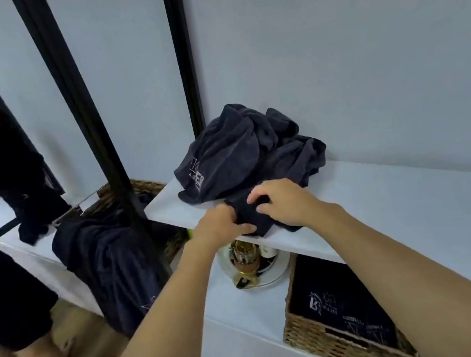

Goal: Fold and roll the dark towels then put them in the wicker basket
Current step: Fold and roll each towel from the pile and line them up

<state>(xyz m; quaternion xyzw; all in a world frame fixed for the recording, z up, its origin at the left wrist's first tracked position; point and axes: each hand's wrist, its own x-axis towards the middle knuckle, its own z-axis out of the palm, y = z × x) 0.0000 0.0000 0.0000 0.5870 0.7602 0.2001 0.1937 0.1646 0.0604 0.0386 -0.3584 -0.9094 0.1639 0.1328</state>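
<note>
Both hands close on one dark towel [247, 217] bunched at the front edge of the white bench [416, 212]. The left hand [220, 226] pinches the towel's left side, thumb and curled fingers tight in the cloth. The right hand [283, 201] grips its top from the other side, fingers bent and fingertips dug into the fabric. The two grips are just beside each other, with only a fold of towel between them.

Just behind the grips, touching the held towel, lies a pile [242, 152] of crumpled dark towels against the wall. Below and right of the grips, on a lower shelf, stands the basket [313, 338], with folded dark towels inside. Directly beneath the grips is a round tray [276, 277] of bottles.
</note>
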